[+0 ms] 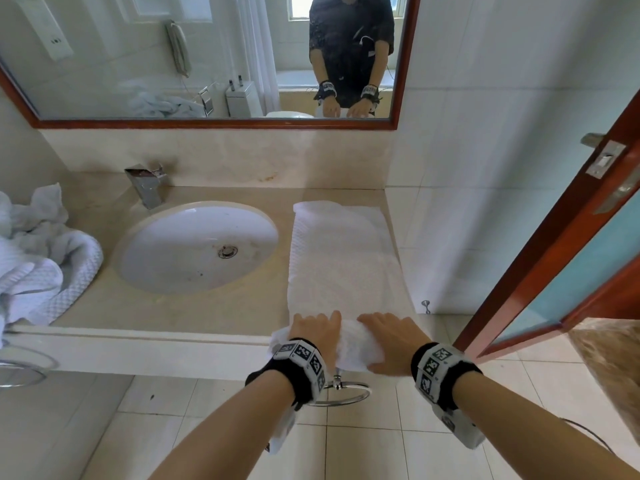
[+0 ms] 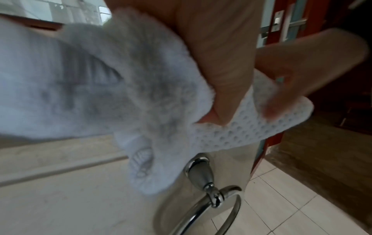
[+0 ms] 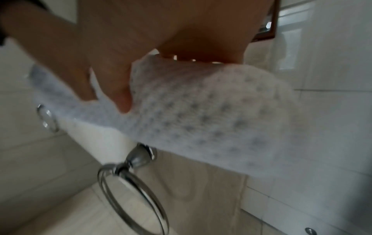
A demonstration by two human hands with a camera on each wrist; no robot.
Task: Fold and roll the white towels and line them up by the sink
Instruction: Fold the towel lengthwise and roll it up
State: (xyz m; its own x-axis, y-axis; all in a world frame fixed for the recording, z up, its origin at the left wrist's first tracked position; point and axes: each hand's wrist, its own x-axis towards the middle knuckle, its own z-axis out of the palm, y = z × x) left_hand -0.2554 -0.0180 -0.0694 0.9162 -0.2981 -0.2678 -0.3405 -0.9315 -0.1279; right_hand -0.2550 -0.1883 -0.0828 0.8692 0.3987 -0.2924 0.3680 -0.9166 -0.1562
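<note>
White towel [image 1: 341, 258] lies folded into a long strip on the beige counter [image 1: 104, 306], right of the sink [image 1: 194, 247], running from the back ledge to the front edge. Its near end is rolled up and overhangs the front edge. Left hand [image 1: 317, 332] and right hand [image 1: 391, 341] sit side by side on the roll, fingers curled over the top; wrist views show thumbs tucked under, so both grip it.

Strip's right edge runs just beside the tiled wall [image 1: 485, 133]; its left edge is near the sink rim. A heap of crumpled towels [image 1: 38, 258] sits on the counter's far left, well apart. Faucet [image 1: 147, 183] behind the sink, mirror [image 1: 207, 57] above. Chrome towel ring [image 1: 343, 393] hangs below the counter front, under the hands. Open door [image 1: 571, 237] at right, close to the right arm.
</note>
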